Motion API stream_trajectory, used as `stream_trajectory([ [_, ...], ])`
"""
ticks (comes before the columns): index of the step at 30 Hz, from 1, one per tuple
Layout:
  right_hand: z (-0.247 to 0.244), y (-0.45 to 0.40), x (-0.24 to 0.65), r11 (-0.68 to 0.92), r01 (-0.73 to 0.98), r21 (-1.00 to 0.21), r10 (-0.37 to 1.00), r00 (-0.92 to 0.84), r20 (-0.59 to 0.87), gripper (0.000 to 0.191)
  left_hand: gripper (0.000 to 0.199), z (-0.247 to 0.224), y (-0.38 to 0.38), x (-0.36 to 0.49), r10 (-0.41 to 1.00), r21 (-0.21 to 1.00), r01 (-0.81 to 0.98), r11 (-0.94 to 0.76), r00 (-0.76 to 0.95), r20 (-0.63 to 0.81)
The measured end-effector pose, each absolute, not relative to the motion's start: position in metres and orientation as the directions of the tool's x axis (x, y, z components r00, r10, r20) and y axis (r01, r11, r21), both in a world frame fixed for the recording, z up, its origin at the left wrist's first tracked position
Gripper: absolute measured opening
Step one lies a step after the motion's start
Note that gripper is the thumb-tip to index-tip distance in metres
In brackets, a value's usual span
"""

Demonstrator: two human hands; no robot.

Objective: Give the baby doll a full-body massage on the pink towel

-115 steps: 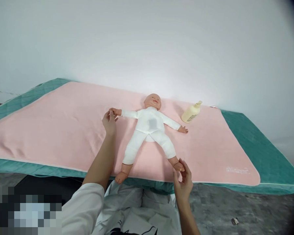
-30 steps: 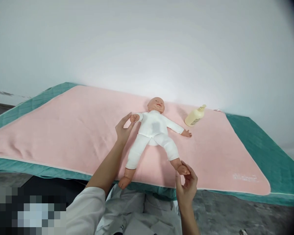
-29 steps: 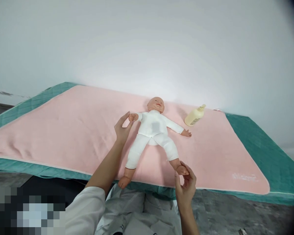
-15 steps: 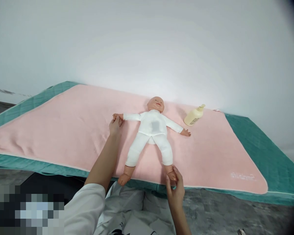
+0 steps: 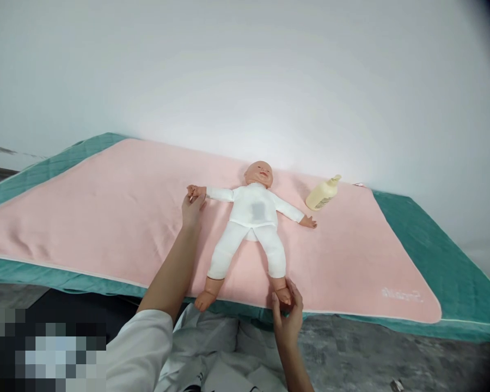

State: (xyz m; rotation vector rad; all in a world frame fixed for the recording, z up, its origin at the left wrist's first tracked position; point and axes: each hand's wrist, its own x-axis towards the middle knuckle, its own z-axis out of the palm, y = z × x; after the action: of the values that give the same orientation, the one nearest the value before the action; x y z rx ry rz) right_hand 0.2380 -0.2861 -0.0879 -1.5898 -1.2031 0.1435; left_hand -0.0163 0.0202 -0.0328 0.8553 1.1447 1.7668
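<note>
A baby doll (image 5: pixel 249 204) in white cloth lies on its back on a pink blanket (image 5: pixel 351 261), head toward the wall and arms spread. A grey patch marks its belly. My left hand (image 5: pixel 192 211) has its fingers closed around the doll's hand on the left. At the near edge, my right hand (image 5: pixel 289 321) curls thumb and fingers about the doll's foot on the right. The doll's other foot (image 5: pixel 207 295) reaches the blanket's edge, untouched. A pale yellow pump bottle (image 5: pixel 322 195) lies tilted on the blanket, beyond the doll's free hand.
Beneath the blanket is a green quilted pad (image 5: pixel 445 256), showing at both ends and along the near edge. A white wall (image 5: pixel 245 81) rises right behind. Grey floor (image 5: pixel 363 354) appears below, with a dark surface (image 5: pixel 73 313) at lower left.
The view has shifted slightly. Both hands keep their places at the doll's hand and foot, and the doll and bottle lie as before.
</note>
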Motion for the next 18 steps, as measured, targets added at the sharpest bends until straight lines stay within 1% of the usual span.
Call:
stream_trajectory([
  [3, -0.083, -0.287, 0.239, 0.124, 0.554, -0.823, 0.716, 0.525, 0.461, 0.049, 0.040, -0.019, 0.010, -0.006, 0.874, 0.933, -0.249, -0.259, -0.473, 0.116],
  [5, -0.078, -0.286, 0.242, 0.157, 0.545, -0.824, 0.698, 0.529, 0.483, 0.048, 0.041, -0.009, 0.002, 0.002, 0.844, 0.918, -0.186, -0.349, -0.488, 0.222],
  [7, -0.071, -0.282, 0.246, 0.222, 0.569, -0.792, 0.657, 0.512, 0.553, 0.050, 0.040, -0.001, -0.008, 0.010, 0.821, 0.892, -0.103, -0.440, -0.449, 0.354],
  [10, -0.057, -0.272, 0.249, 0.314, 0.643, -0.699, 0.579, 0.453, 0.677, 0.052, 0.037, 0.006, -0.024, 0.023, 0.795, 0.862, 0.094, -0.498, -0.348, 0.497],
  [13, -0.041, -0.257, 0.249, 0.345, 0.685, -0.642, 0.550, 0.406, 0.729, 0.052, 0.031, 0.008, -0.035, 0.033, 0.749, 0.776, 0.271, -0.569, -0.218, 0.626],
  [16, -0.028, -0.239, 0.245, 0.397, 0.660, -0.637, 0.522, 0.409, 0.749, 0.053, 0.023, 0.006, -0.036, 0.039, 0.667, 0.637, 0.333, -0.695, -0.032, 0.744],
  [18, -0.021, -0.227, 0.242, 0.446, 0.636, -0.631, 0.496, 0.411, 0.765, 0.054, 0.022, 0.003, -0.033, 0.041, 0.631, 0.574, 0.334, -0.747, 0.089, 0.770],
])
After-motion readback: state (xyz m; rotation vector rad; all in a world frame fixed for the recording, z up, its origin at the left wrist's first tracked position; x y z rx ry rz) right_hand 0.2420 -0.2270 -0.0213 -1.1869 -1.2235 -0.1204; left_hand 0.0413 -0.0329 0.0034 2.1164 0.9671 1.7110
